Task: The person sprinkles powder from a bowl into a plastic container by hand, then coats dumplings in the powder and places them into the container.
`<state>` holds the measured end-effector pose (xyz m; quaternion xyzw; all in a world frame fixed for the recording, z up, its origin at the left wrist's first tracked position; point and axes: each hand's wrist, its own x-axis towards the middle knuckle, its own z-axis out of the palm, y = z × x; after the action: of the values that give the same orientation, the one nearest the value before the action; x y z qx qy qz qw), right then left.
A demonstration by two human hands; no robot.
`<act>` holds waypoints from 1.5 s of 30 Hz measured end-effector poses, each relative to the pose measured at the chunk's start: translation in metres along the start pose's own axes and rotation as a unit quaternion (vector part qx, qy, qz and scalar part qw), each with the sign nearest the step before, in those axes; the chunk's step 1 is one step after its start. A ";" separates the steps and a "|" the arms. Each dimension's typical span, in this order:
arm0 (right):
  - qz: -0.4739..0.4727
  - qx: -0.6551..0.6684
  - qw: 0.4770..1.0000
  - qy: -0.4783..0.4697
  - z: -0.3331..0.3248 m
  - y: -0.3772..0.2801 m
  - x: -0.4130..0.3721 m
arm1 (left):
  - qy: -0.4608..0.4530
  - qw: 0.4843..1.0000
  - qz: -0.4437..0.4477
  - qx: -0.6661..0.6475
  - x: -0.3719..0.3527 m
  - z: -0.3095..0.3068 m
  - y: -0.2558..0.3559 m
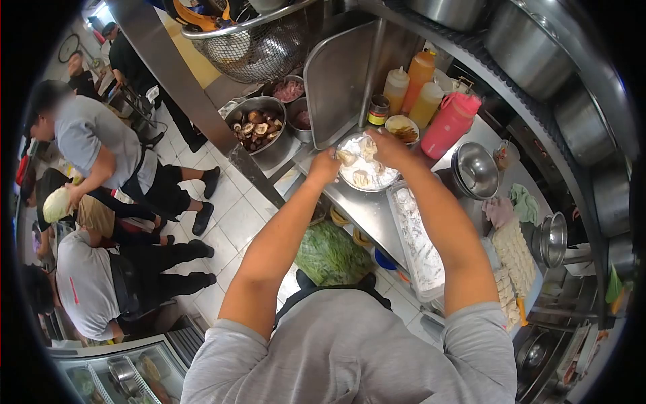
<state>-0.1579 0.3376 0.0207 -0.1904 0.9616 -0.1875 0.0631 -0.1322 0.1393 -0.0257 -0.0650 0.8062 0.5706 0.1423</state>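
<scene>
Both my hands reach out over a round metal bowl (350, 180) that holds several pale, flour-dusted dumplings. My left hand (326, 165) is closed on one dumpling (346, 157) at the bowl's left rim. My right hand (385, 147) sits over the bowl's far side with its fingers curled around another dumpling (367, 143). The bowl stands on a steel counter (367, 212). A floured rectangular tray (417, 242) lies just to its right.
Sauce bottles (420, 77) and a red jug (449, 124) stand behind the bowl, metal bowls (476, 170) to the right. A pan of mushrooms (257, 126) sits at the left. Rows of dumplings (515, 252) lie on the counter's right. Several people crouch on the tiled floor (232, 209) at left.
</scene>
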 end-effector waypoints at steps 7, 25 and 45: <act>0.100 -0.070 0.987 -0.102 -0.002 -0.032 -0.014 | -0.051 0.979 -0.074 -0.185 -0.022 0.014 -0.008; 0.107 -0.078 0.988 -0.083 0.008 -0.043 -0.031 | -0.021 0.912 -0.096 -0.398 -0.088 0.054 0.003; 0.084 -0.085 0.992 0.035 0.021 -0.037 -0.006 | -0.049 0.923 -0.112 -0.365 -0.086 0.037 -0.007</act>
<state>-0.1355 0.3013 0.0162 -0.1075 0.9882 -0.1052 0.0286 -0.0429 0.1663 -0.0175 -0.1746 0.5218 0.8079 0.2110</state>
